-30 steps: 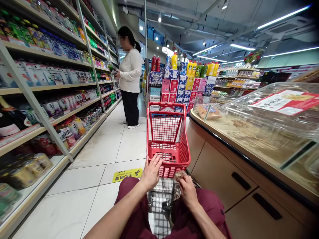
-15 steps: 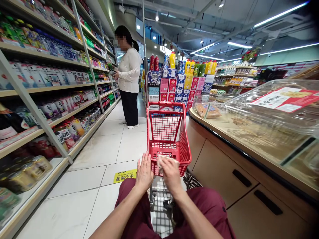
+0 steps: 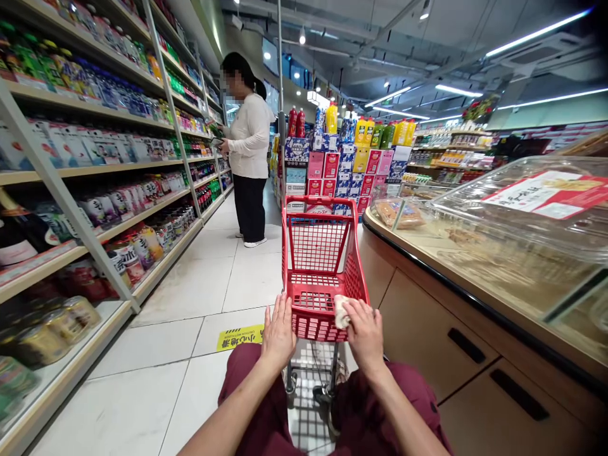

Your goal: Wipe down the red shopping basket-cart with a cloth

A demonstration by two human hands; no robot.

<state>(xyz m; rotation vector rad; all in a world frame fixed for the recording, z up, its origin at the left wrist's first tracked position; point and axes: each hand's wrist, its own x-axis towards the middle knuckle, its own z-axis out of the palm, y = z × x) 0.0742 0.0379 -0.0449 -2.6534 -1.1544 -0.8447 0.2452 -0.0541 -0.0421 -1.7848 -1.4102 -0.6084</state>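
A red plastic shopping cart (image 3: 317, 288) with a mesh basket stands right in front of my knees, its grey wheeled frame below. My left hand (image 3: 279, 330) lies flat with fingers stretched out against the near left corner of the basket. In my right hand (image 3: 365, 330) is a whitish cloth (image 3: 341, 311), bunched up and pressed on the near right corner of the basket rim. The palm side of both hands is hidden.
Drink shelves (image 3: 95, 164) line the left side. A person (image 3: 247, 145) in a white top stands in the aisle, near stacked drink boxes (image 3: 342, 168). To the right is a counter (image 3: 427, 304) with clear food packs (image 3: 536, 196). A yellow sign (image 3: 240, 337) marks the floor.
My right hand has slid the cloth rightward along the near rim, from its middle to the right corner. My left hand stays at the left corner.
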